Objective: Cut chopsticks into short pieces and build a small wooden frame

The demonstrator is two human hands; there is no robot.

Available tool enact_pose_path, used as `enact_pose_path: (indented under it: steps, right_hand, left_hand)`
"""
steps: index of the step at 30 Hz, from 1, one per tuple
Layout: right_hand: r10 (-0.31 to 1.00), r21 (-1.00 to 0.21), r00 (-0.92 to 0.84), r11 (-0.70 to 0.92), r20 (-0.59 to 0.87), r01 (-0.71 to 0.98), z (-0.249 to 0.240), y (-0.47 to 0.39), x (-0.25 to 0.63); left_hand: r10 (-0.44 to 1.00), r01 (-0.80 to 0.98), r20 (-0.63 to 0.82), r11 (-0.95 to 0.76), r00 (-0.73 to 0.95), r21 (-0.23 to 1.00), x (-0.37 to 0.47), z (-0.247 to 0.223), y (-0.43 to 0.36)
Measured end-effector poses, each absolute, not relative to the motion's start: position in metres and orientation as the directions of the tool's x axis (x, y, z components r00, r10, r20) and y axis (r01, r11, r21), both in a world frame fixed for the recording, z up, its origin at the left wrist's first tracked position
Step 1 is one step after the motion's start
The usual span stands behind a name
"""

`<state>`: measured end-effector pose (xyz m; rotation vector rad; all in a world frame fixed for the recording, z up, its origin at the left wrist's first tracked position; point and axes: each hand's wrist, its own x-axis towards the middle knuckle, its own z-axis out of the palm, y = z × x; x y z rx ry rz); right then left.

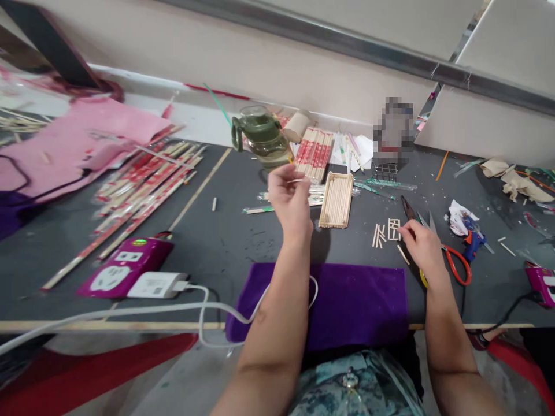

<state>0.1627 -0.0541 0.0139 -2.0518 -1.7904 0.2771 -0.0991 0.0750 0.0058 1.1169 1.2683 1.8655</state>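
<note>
My left hand (291,199) is raised over the table with its fingers curled together; a thin pale strand seems to show at the fingertips, too fine to make out. My right hand (422,245) pinches at the right edge of a small frame of wooden sticks (393,230). Left of that frame lie several short cut sticks (378,236), and one more stick (403,255) lies just below. Between my hands rests a rectangular tray made of wooden sticks (337,202). Pliers (407,208) and orange-handled scissors (455,264) lie beside my right hand, partly hidden by it.
A blue glue gun (473,238) lies at the right. Behind my left hand stand a green-lidded glass jug (260,136) and bundled chopsticks (314,153). Wrapped chopsticks (147,196), a purple power strip (125,266) and a white cable (143,310) occupy the left. Purple cloth (359,300) covers the front edge.
</note>
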Motion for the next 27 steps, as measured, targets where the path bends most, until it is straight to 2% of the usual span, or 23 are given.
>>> enact_pose_path:
  steps: [2,4,7,9,11,13,20,23,25,27]
  right_hand:
    - [0.954,-0.532,0.189,-0.039,0.231,0.846,0.01,-0.052,0.163]
    - [0.913,-0.598,0.244,0.001,0.328,0.801,0.007,-0.049,0.166]
    - [0.864,-0.645,0.334,-0.014,0.376,0.764,0.004,-0.046,0.17]
    - [0.854,-0.658,0.367,-0.039,0.369,0.752,0.004,-0.045,0.173]
    - [0.856,-0.662,0.37,-0.043,0.362,0.748,0.003,-0.044,0.174]
    - [0.866,-0.662,0.354,-0.036,0.354,0.748,0.003,-0.043,0.173]
    - [0.908,-0.629,0.298,-0.05,0.294,0.775,0.003,-0.044,0.168]
    - [0.911,-0.62,0.285,-0.043,0.297,0.784,0.004,-0.044,0.166]
    - [0.911,-0.617,0.281,-0.038,0.302,0.786,0.004,-0.044,0.165]
    - [0.909,-0.62,0.283,-0.035,0.306,0.784,0.004,-0.044,0.163]
  left_hand:
    - [0.933,0.084,0.3,-0.288,-0.199,0.954,-0.103,0.011,0.07]
    - [0.965,0.276,0.245,-0.261,0.092,0.925,-0.106,0.016,0.063]
    - [0.908,0.553,0.109,-0.337,0.404,0.762,-0.106,0.022,0.053]
    - [0.868,0.679,0.05,-0.421,0.494,0.602,-0.103,0.023,0.049]
    - [0.857,0.756,0.022,-0.466,0.515,0.459,-0.098,0.022,0.048]
    - [0.863,0.796,0.003,-0.467,0.505,0.386,-0.092,0.019,0.048]
    - [0.9,0.833,0.005,-0.405,0.436,0.377,-0.084,0.009,0.05]
    - [0.919,0.791,0.089,-0.378,0.385,0.481,-0.091,0.011,0.051]
    - [0.931,0.696,0.172,-0.357,0.323,0.623,-0.099,0.014,0.053]
    - [0.95,0.498,0.224,-0.306,0.219,0.811,-0.108,0.018,0.055]
